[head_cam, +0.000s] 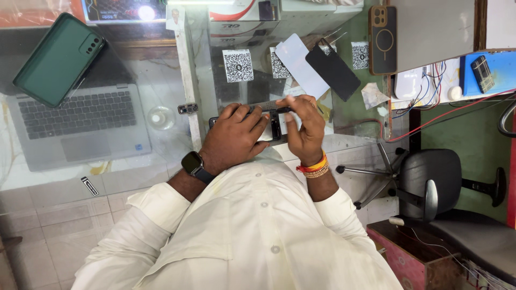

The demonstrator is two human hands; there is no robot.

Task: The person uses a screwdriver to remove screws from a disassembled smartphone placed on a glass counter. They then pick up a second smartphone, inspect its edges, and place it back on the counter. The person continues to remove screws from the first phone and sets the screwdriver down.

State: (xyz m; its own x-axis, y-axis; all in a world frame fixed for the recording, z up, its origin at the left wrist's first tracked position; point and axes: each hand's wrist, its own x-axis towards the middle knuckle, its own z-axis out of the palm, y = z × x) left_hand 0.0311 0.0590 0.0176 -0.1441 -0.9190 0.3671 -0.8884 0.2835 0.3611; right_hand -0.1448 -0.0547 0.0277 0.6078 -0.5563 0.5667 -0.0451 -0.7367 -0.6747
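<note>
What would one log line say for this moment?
left hand: pressing down on phone | right hand: fingertips on phone's edge | surface: glass counter | nearby: laptop, black panel

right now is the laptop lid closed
No, the laptop is open, its keyboard showing, with a green phone on it.

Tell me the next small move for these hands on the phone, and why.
Probably press the right hand's fingertips along the phone's upper edge while the left hand steadies it. The left hand lies flat over the phone on the glass counter, and the right pinches its end, so the phone looks braced for careful work there.
</note>
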